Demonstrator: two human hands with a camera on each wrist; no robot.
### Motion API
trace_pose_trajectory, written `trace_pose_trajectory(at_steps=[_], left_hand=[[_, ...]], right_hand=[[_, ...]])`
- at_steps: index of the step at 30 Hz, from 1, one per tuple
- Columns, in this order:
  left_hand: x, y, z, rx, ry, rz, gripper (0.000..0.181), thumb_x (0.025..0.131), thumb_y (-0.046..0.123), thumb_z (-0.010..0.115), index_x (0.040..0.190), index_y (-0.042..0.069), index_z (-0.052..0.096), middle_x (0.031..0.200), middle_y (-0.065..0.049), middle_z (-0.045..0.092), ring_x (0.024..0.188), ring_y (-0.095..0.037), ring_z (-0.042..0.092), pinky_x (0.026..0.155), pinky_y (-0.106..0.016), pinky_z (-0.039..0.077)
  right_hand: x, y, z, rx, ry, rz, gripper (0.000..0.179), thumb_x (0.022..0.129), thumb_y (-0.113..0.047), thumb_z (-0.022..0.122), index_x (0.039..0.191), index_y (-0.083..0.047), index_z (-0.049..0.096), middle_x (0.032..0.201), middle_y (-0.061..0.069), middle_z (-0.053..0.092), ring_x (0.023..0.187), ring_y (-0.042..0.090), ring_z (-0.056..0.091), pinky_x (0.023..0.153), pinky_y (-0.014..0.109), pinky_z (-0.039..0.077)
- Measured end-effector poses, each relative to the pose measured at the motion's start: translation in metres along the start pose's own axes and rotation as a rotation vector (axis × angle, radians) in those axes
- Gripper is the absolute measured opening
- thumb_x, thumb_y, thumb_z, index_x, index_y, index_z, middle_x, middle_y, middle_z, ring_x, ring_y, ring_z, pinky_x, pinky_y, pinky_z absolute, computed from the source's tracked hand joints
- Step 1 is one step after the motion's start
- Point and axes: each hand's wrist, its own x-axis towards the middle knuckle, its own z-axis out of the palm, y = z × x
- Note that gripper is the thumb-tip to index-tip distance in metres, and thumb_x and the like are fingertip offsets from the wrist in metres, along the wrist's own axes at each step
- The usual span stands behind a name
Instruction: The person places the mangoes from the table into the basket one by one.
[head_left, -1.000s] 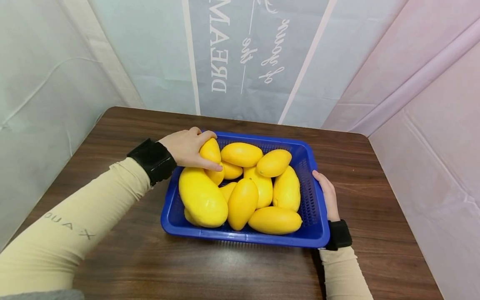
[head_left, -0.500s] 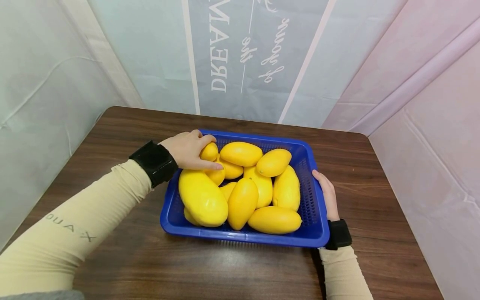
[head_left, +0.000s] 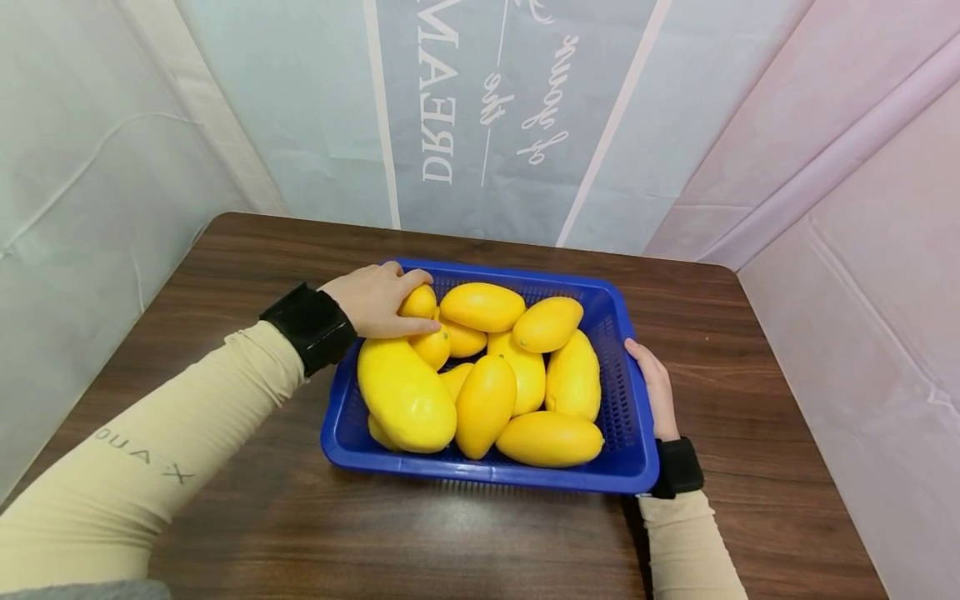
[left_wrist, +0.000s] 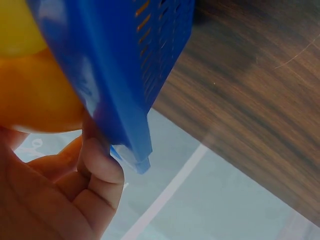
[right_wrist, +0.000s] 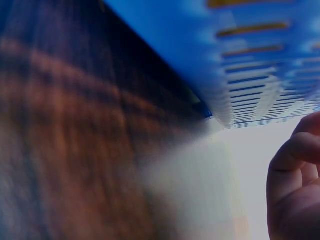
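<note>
A blue plastic basket (head_left: 480,472) full of yellow mangoes stands on the table. In its back left corner my left hand (head_left: 372,302) holds a mango (head_left: 419,302), fingers on the far side and thumb on the near side. The left wrist view has the hand's curled fingers (left_wrist: 102,160) against the basket rim, below an orange-yellow mango (left_wrist: 42,95). My right hand (head_left: 654,390) grips the basket's right rim, thumb on top. Bent fingers (right_wrist: 287,160) show beside the slotted wall in the right wrist view. A larger yellow fruit (head_left: 408,396) lies front left.
Several other mangoes, among them one at the back (head_left: 482,307) and one at the front (head_left: 551,439), fill the basket. Brown wood-grain table (head_left: 450,550) surrounds it. A lettered curtain (head_left: 480,108) hangs behind the table's far edge.
The mango under my left hand has sunk lower and tipped into the back left corner. My left thumb has drawn back slightly to the left. The right hand has stayed on the rim.
</note>
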Motion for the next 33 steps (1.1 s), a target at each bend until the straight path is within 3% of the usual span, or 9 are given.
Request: trace_pose_trajectory(at_steps=[8, 16, 21, 25, 29, 33], left_hand=[[0.000, 0.001, 0.000, -0.025, 0.009, 0.002, 0.075, 0.091, 0.063, 0.055, 0.147, 0.015, 0.042, 0.132, -0.024, 0.054, 0.114, -0.038, 0.057, 0.097, -0.050, 0.049], [0.004, 0.001, 0.001, -0.038, 0.026, 0.031, 0.076, 0.092, 0.061, 0.056, 0.146, 0.010, 0.041, 0.124, -0.022, 0.060, 0.107, -0.034, 0.060, 0.094, -0.046, 0.050], [0.005, 0.000, 0.002, -0.036, 0.027, 0.037, 0.076, 0.092, 0.060, 0.056, 0.145, 0.007, 0.041, 0.121, -0.022, 0.061, 0.107, -0.034, 0.061, 0.095, -0.048, 0.051], [0.005, -0.002, 0.003, -0.071, 0.027, 0.039, 0.079, 0.092, 0.063, 0.054, 0.145, 0.007, 0.040, 0.124, -0.022, 0.061, 0.109, -0.034, 0.061, 0.097, -0.048, 0.050], [0.002, -0.009, 0.002, -0.138, 0.063, 0.010, 0.085, 0.091, 0.068, 0.050, 0.148, 0.006, 0.040, 0.138, -0.022, 0.054, 0.126, -0.037, 0.053, 0.108, -0.052, 0.042], [-0.006, -0.021, -0.004, -0.134, 0.149, -0.024, 0.087, 0.092, 0.070, 0.046, 0.148, 0.003, 0.042, 0.147, -0.023, 0.046, 0.138, -0.040, 0.041, 0.115, -0.055, 0.033]], right_hand=[[0.001, -0.003, -0.004, 0.005, -0.024, 0.021, 0.040, 0.104, -0.042, 0.044, 0.132, -0.014, 0.052, 0.105, -0.006, 0.065, 0.088, 0.005, 0.066, 0.078, 0.022, 0.057], [0.001, -0.002, -0.008, -0.029, 0.058, 0.009, 0.027, 0.102, -0.042, 0.049, 0.098, -0.016, 0.057, 0.078, -0.005, 0.061, 0.066, 0.008, 0.062, 0.061, 0.021, 0.054], [0.002, -0.002, -0.011, -0.079, 0.080, 0.008, 0.030, 0.101, -0.044, 0.051, 0.092, -0.016, 0.056, 0.071, -0.005, 0.059, 0.060, 0.009, 0.061, 0.056, 0.023, 0.053], [0.007, -0.003, -0.020, -0.176, 0.093, -0.015, 0.027, 0.100, -0.043, 0.054, 0.094, -0.017, 0.060, 0.071, -0.006, 0.061, 0.057, 0.008, 0.061, 0.054, 0.023, 0.052], [0.013, -0.010, -0.029, -0.347, 0.121, -0.091, 0.028, 0.099, -0.040, 0.056, 0.112, -0.017, 0.065, 0.079, -0.010, 0.064, 0.064, 0.004, 0.061, 0.058, 0.021, 0.052], [0.018, -0.027, -0.032, -0.649, 0.131, -0.192, 0.049, 0.100, -0.042, 0.053, 0.138, -0.011, 0.057, 0.095, -0.006, 0.067, 0.075, 0.001, 0.062, 0.067, 0.017, 0.052]])
